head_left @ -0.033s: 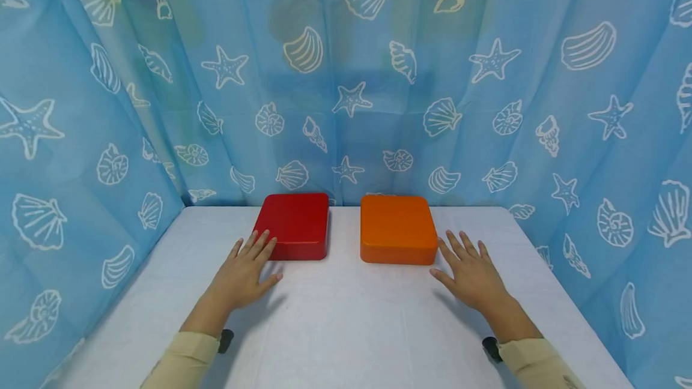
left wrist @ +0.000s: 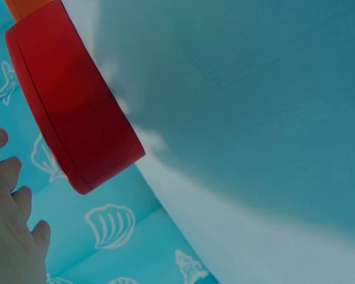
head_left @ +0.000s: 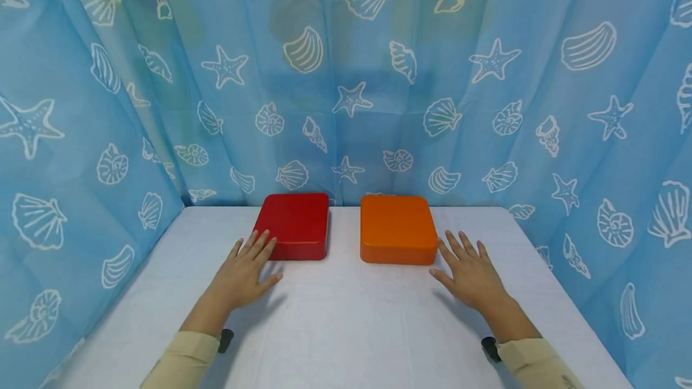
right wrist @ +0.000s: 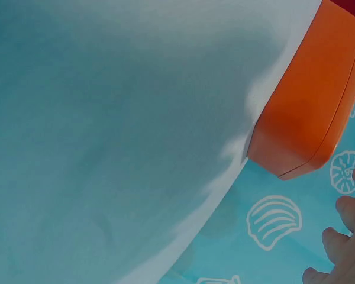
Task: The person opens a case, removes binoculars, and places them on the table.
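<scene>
A red box (head_left: 296,221) with rounded corners sits at the back of the white table, left of the middle. To its right, with a gap between them, is a similar orange box (head_left: 397,224). My left hand (head_left: 242,275) is held with fingers spread, its fingertips overlapping the front left corner of the red box in the head view. The left wrist view shows those fingers apart from the red box (left wrist: 77,100). Near the front right corner of the orange box, my right hand (head_left: 471,275) is also spread, holding nothing. What the boxes contain is hidden.
The white table (head_left: 335,329) reaches back to a blue curtain (head_left: 346,65) printed with shells and starfish, which also hangs along both sides. A dark strap piece (head_left: 226,341) shows under the left wrist, and another dark piece (head_left: 491,349) under the right.
</scene>
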`<state>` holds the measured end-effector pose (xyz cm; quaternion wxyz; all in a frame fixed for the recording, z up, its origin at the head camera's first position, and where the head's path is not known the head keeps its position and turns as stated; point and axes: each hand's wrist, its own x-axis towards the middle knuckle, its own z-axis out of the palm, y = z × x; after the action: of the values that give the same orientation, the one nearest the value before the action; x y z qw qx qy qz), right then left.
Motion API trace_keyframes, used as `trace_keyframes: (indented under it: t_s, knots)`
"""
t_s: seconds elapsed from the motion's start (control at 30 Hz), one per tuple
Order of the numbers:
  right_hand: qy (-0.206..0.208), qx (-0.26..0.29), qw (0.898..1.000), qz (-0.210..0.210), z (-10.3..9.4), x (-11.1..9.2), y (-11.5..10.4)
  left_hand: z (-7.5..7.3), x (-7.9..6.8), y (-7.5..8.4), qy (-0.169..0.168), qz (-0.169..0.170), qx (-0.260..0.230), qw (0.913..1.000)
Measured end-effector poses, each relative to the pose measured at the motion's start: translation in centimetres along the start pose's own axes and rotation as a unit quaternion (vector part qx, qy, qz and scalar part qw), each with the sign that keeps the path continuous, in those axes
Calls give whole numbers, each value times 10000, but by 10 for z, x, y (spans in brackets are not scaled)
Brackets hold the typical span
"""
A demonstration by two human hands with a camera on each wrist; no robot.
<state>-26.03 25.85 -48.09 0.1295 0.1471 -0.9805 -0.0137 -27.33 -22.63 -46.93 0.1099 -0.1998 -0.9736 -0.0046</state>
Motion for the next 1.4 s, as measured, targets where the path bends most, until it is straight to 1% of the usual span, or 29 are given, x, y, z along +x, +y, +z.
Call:
trace_keyframes:
  t_s: [0.27,0.4,0.5,0.6,0.67,0.77,0.83,0.9,1.0,1.1,1.2,1.27,1.33,1.37,1.4]
  knots:
    - [-39,106,9999,-21,-1,-3,-3,0,-4,0,-67,-88,-68,9999]
    - [-79,87,9999,1,-1,-4,1,-2,-1,1,-134,-77,-102,9998]
    - [-89,124,9999,21,-5,-4,5,-4,10,3,-23,71,-124,9999]
    - [-127,272,9995,26,-8,-1,6,-8,22,7,264,187,-233,9992]
    - [-162,424,9990,36,-9,1,5,-10,30,12,419,196,-383,9982]
    - [-261,828,9961,160,-10,3,4,-11,41,23,522,146,-664,9963]
    - [-304,1178,9919,360,-11,5,5,-9,49,33,530,148,-832,9950]
    - [-358,1573,9849,624,-10,6,6,-7,57,43,533,193,-947,9939]
    - [-514,2111,9716,942,-7,12,10,-2,68,58,418,207,-1008,9938]
    - [-609,2614,9556,1213,-4,20,15,-2,80,71,290,273,-1130,9928]
    - [-556,3173,9366,1377,-2,31,21,-5,93,83,162,304,-1411,9894]
    - [-532,3618,9187,1490,-1,40,25,-6,102,90,5,284,-1698,9851]
    - [-624,4118,8948,1606,1,47,29,-6,111,99,-264,179,-2056,9781]
    - [-668,4342,8822,1696,3,51,30,-5,115,103,-411,138,-2255,9733]
    - [-704,4585,8673,1806,4,54,31,-3,119,108,-565,113,-2469,9673]
